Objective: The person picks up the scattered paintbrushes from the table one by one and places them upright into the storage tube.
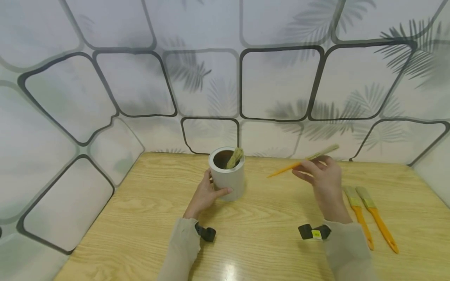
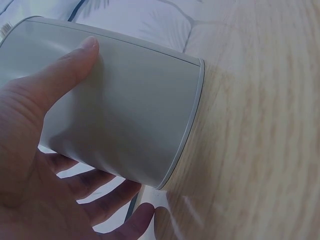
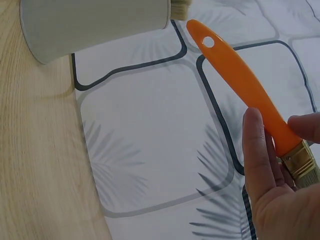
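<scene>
My left hand (image 1: 205, 194) grips the side of a grey-white cylindrical can (image 1: 230, 181), thumb across its front and fingers behind. The can stands upright on the table, and the bristles of a paintbrush (image 1: 234, 158) stick up out of its mouth. To the right, my right hand (image 1: 321, 177) pinches another paintbrush (image 3: 250, 82) between thumb and fingers, above the table. Its orange handle slants down toward the can, bristles pointing up and right. In the right wrist view the handle's holed end lies close to the can's rim.
Two more orange-handled paintbrushes (image 1: 358, 212) (image 1: 377, 218) lie side by side on the wooden table (image 1: 260, 234), right of my right hand. A patterned wall (image 1: 211, 86) with leaf prints rises behind the table's far edge. Both wrists wear small black cameras.
</scene>
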{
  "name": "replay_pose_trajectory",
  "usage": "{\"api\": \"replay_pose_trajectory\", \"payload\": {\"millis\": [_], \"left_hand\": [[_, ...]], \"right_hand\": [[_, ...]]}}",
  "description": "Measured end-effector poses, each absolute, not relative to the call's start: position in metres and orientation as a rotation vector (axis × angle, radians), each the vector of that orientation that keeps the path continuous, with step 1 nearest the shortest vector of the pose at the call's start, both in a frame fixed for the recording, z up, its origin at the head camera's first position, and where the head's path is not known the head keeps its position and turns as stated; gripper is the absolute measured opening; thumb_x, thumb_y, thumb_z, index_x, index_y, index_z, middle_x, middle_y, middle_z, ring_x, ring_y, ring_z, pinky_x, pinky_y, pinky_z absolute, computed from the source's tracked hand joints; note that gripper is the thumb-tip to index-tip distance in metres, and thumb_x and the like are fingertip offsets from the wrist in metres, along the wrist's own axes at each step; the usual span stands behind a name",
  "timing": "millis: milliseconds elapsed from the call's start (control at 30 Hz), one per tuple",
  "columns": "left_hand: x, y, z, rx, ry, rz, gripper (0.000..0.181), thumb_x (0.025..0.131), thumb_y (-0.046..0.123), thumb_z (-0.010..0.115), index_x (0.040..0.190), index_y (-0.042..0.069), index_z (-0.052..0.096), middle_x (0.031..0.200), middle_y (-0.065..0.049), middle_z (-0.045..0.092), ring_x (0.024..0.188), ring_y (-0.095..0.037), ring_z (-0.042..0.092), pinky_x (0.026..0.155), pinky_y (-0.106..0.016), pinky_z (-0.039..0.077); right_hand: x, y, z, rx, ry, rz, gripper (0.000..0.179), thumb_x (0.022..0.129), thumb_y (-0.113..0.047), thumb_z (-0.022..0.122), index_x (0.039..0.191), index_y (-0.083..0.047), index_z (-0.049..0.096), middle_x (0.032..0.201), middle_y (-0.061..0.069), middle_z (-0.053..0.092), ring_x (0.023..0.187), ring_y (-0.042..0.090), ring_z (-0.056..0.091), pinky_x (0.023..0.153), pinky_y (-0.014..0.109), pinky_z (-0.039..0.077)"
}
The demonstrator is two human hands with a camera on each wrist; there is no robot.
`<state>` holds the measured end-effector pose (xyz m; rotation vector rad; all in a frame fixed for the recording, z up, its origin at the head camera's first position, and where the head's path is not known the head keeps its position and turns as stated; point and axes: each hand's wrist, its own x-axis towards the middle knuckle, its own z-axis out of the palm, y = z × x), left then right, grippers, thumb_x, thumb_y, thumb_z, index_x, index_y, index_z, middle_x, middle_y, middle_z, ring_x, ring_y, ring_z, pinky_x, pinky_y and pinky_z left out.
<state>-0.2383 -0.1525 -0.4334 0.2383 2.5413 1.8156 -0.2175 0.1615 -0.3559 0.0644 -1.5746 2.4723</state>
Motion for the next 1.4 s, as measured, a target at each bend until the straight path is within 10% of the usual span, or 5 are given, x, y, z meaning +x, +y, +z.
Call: {"api": "replay_pose_trajectory", "payload": {"millis": [1400], "left_hand": [[-0.239,-0.152,-0.433,0.229,2.539,1.808,0.094,0.087,0.013,0.082,0.159,0.002,0.022,0.153,-0.026,0.037,0.14,-0.048,0.036,0.111,-0.065,0.033]], "right_hand": [[-0.22,0.09,-0.338,0.309,-1.5,2.368,0.029,0.09,0.018,0.064,0.106,-0.005,0.061,0.094,0.011,0.071,0.083,0.021,0.073,0.082,0.04,0.06]]}}
